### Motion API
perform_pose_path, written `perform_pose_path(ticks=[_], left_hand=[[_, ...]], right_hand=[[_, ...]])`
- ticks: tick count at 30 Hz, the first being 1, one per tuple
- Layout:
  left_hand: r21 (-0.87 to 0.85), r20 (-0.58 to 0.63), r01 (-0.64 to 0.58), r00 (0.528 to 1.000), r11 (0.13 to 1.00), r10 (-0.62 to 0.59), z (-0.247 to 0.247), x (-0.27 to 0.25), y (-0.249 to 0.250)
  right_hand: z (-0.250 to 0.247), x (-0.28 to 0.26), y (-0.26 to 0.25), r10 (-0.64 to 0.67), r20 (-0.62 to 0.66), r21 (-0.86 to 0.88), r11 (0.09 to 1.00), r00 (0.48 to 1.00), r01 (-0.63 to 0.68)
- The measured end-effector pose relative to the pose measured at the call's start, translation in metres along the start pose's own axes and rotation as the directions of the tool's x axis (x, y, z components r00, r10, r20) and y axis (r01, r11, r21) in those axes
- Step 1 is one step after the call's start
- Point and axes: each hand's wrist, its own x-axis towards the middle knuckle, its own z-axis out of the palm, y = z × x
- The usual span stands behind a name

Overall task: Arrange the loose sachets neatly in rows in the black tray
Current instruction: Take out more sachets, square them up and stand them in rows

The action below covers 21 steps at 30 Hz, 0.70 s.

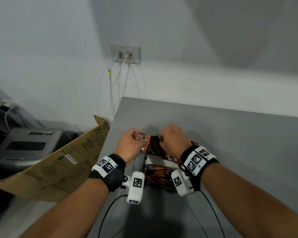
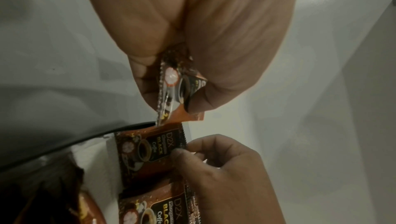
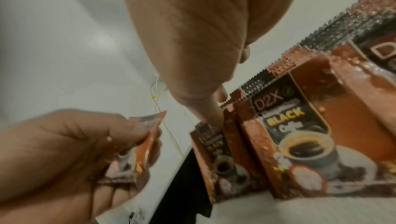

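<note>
Brown "D2X Black Coffee" sachets stand upright in a row (image 3: 300, 126) inside the black tray (image 2: 64, 143), which lies on the grey table between my wrists. My left hand (image 1: 136, 136) hovers over the tray's far left corner and pinches a few loose sachets (image 2: 173, 88) between thumb and fingers. Just to its right, my right hand (image 1: 162, 139) pinches the top edge of the last upright sachet (image 2: 147, 148) in the row. More sachets lie stacked in the tray's near part (image 1: 158, 174). The wrist cameras hide much of the tray.
The grey table (image 1: 230, 143) ends at a left edge close to the tray. A cardboard box flap (image 1: 62, 162) leans against that side, with a grey machine (image 1: 27, 145) beyond it. Cables hang from a wall socket (image 1: 125, 54) behind.
</note>
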Motion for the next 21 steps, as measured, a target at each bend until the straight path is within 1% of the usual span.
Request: perform_pose_path(ticks=[2, 3, 5, 6, 7, 9, 11, 13, 15, 18, 21], left_hand=[[-0.006, 0.011, -0.013, 1.000, 1.000, 0.013, 0.002, 0.000, 0.001], [-0.009, 0.013, -0.022, 1.000, 1.000, 0.022, 0.003, -0.001, 0.003], [-0.023, 0.029, -0.053, 0.998, 0.998, 0.053, 0.006, -0.002, 0.008], [-0.039, 0.045, -0.070, 0.996, 0.997, 0.072, 0.008, -0.003, 0.010], [-0.056, 0.064, -0.083, 0.994, 0.995, 0.087, 0.010, -0.003, 0.012], [-0.069, 0.089, -0.093, 0.991, 0.993, 0.099, 0.013, -0.004, 0.014], [-0.056, 0.113, -0.104, 0.987, 0.993, 0.109, 0.014, -0.004, 0.015], [-0.024, 0.121, -0.112, 0.986, 0.993, 0.114, 0.013, -0.005, 0.013], [-0.012, 0.084, -0.089, 0.992, 0.996, 0.090, 0.010, -0.006, 0.009], [-0.005, -0.013, -0.042, 0.999, 0.999, 0.042, 0.001, -0.005, 0.007], [0.037, -0.045, -0.029, 0.999, 0.999, 0.030, -0.005, -0.006, 0.006]], right_hand=[[-0.006, 0.001, 0.002, 0.021, -0.047, 0.119, 0.993, 0.999, -0.016], [-0.012, 0.002, 0.002, 0.035, -0.061, 0.228, 0.973, 0.997, -0.020], [-0.027, 0.002, -0.001, 0.051, -0.019, 0.454, 0.890, 0.999, -0.037], [-0.034, 0.001, -0.003, 0.053, 0.023, 0.525, 0.849, 0.998, -0.057], [-0.039, 0.001, -0.004, 0.059, 0.058, 0.568, 0.819, 0.997, -0.081], [-0.046, 0.000, -0.006, 0.074, 0.079, 0.601, 0.792, 0.994, -0.107], [-0.048, -0.002, -0.005, 0.077, 0.073, 0.604, 0.790, 0.994, -0.105], [-0.046, -0.004, -0.002, 0.072, 0.063, 0.569, 0.817, 0.995, -0.095], [-0.041, -0.006, 0.001, 0.076, 0.068, 0.483, 0.870, 0.995, -0.100], [-0.028, -0.008, 0.003, 0.081, 0.100, 0.348, 0.931, 0.992, -0.111], [-0.015, -0.009, 0.000, 0.057, 0.129, 0.209, 0.974, 0.990, -0.083]])
